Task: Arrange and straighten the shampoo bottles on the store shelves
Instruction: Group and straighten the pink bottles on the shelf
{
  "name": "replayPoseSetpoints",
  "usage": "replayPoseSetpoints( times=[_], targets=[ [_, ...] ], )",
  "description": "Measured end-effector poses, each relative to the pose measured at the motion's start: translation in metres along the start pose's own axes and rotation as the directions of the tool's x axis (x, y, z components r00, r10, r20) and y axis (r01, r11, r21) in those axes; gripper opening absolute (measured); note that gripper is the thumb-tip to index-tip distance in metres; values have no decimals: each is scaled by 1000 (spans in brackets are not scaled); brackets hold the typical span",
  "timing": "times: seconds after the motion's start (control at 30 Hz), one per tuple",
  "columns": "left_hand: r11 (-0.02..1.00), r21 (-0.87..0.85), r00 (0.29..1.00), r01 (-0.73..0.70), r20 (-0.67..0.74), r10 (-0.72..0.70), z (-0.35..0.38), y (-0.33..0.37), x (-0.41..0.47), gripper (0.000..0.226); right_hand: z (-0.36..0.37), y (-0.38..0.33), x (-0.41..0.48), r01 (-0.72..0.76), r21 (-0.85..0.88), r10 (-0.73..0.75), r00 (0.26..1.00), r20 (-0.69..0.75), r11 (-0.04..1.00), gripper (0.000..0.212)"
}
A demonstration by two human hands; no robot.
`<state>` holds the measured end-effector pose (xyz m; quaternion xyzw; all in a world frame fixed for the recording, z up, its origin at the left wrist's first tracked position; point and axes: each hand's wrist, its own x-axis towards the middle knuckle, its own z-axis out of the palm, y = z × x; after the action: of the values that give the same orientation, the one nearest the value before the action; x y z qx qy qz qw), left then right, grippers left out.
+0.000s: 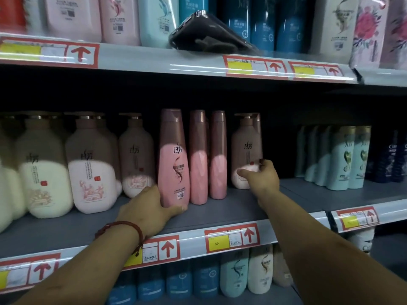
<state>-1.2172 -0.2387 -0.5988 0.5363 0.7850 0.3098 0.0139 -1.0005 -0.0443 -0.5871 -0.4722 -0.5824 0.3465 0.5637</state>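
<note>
On the middle shelf stands a tall pink shampoo bottle, label facing me. My left hand, with a red cord on its wrist, grips the base of this bottle. Two more tall pink bottles stand just to its right, turned sideways. Further right a pale pink pump bottle stands upright, and my right hand holds its lower part with thumb and fingers curled round it. Several cream and pink pump bottles fill the shelf to the left.
Teal bottles and dark blue ones stand at the right of the shelf, with a gap beside the pump bottle. A black phone in a clear case lies on the upper shelf edge. Blue, teal and cream bottles fill the lower shelf.
</note>
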Motion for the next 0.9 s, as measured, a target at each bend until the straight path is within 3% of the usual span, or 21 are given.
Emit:
replayPoseSetpoints(
  times=[0.1,0.2,0.3,0.4,0.5,0.6,0.77,0.9],
  targets=[
    [1000,-14,999,8,-33,-9,2,-1,-1,93,7,3,6,15,-13,-15,1000,-22,1000,74],
    [999,-44,996,12,-87,-16,1,2,-4,88,8,4,8,2,-91,-3,1000,-16,996,60],
    [997,-80,980,12,-197,-28,-1,5,-9,94,6,3,6,-2,-113,0,1000,-13,994,63],
    [991,-133,959,-23,-283,-16,-3,9,-15,86,-4,-2,-7,-8,-134,5,1000,-25,991,61],
    [981,-187,960,-47,-278,-7,-5,10,-18,79,-23,-11,-28,13,-124,-11,1000,11,992,57],
    [977,-193,959,-86,-283,29,-11,14,-21,69,-46,-26,-57,29,-76,-22,996,90,997,53],
    [952,-281,902,-125,-432,-9,-25,28,-42,44,-63,-59,-113,39,-1,-38,966,255,999,52],
    [920,-371,973,-127,-228,42,-34,28,-65,46,-52,-80,-155,83,22,-85,923,376,996,50]
  ],
)
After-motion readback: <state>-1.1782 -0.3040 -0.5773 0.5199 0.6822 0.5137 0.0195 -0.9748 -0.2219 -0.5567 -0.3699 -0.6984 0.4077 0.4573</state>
